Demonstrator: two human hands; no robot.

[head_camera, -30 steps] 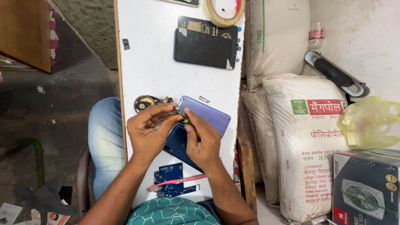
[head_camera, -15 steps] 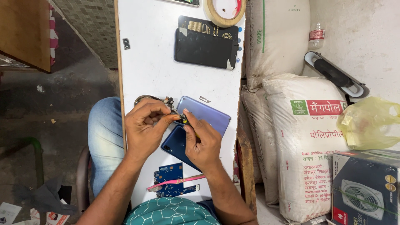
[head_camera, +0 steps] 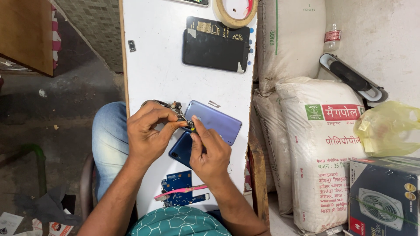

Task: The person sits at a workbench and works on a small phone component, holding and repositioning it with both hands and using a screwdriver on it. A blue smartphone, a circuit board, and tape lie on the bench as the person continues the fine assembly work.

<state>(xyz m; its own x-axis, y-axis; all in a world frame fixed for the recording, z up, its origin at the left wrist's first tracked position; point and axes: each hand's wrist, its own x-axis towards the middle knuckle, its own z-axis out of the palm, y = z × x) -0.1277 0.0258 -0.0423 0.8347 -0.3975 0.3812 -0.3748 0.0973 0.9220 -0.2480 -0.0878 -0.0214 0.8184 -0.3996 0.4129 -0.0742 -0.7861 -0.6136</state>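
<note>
Two hands meet at mid-frame over a narrow white bench (head_camera: 153,65). Left hand (head_camera: 146,133) is closed, thumb and fingers pinched on a small metal part (head_camera: 183,119) with a yellowish end; what kind of part it is cannot be told. Right hand (head_camera: 212,150) is closed too, its fingertips pressed against the same part from below. Both hands sit above a dark blue phone (head_camera: 180,150), which lies flat on the bench and is partly covered by the right hand. Just above and right of it lies a lilac phone back (head_camera: 216,122), tilted, its lower edge overlapping or touching the blue phone.

Lower centre: a blue circuit board (head_camera: 177,181) on the bench with a pink strip (head_camera: 183,191) laid across it. Upper centre: a black phone panel (head_camera: 214,50), flat, well apart from the hands. A tape roll (head_camera: 236,11) sits at the top edge, near the panel. A small dark piece (head_camera: 131,45) lies alone at upper left of the bench.

Right of the bench: stacked white sacks (head_camera: 323,144), a yellow bag (head_camera: 385,129) and a boxed fan (head_camera: 385,196) at lower right.
</note>
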